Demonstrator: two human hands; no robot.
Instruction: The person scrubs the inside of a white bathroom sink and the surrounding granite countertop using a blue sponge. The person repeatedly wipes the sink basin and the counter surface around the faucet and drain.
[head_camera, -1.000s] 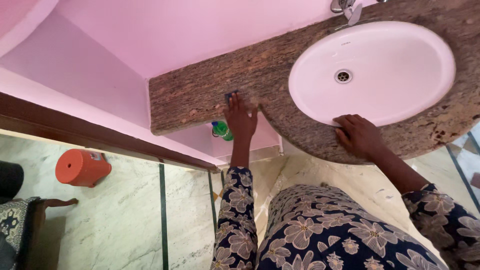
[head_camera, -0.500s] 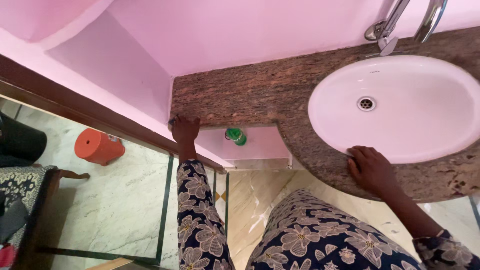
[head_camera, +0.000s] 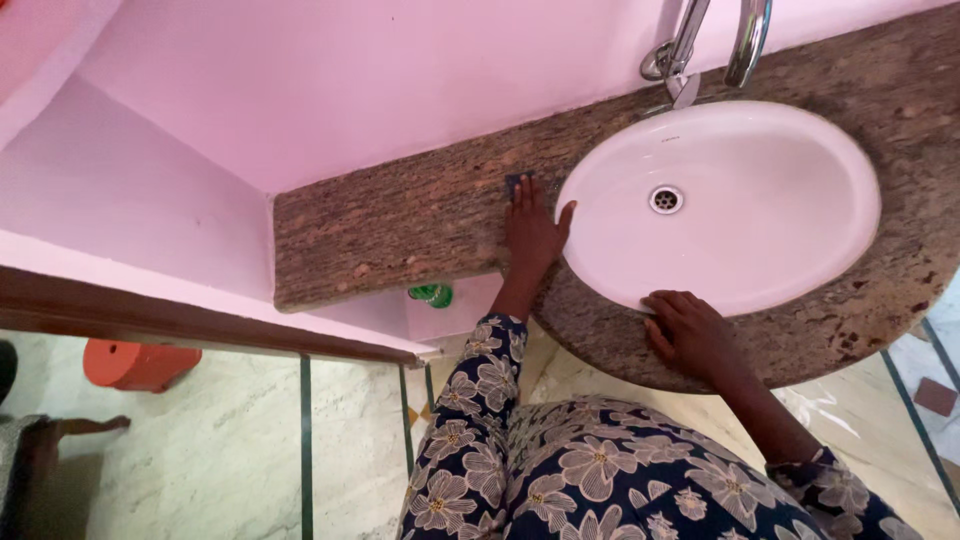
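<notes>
Now my left hand lies flat on the speckled granite counter, fingers spread and pressing down on a small dark pad. Only its far edge shows, peeking out past my fingertips toward the pink wall. Most of the pad is hidden under my palm, so I cannot tell its long axis.

The pad sits just left of the white oval basin; my thumb nearly touches the basin rim. The counter's long run stretches away to the left of this hand, the basin to its right.

My right hand rests on the counter's front edge, fingers loosely curled against the near rim of the basin, holding nothing. It is well apart from the pad; the left hand is the one on it.

Chrome tap stands behind the basin. Below the counter a green bottle cap shows on a lower ledge, and an orange tub sits on the marble floor.
</notes>
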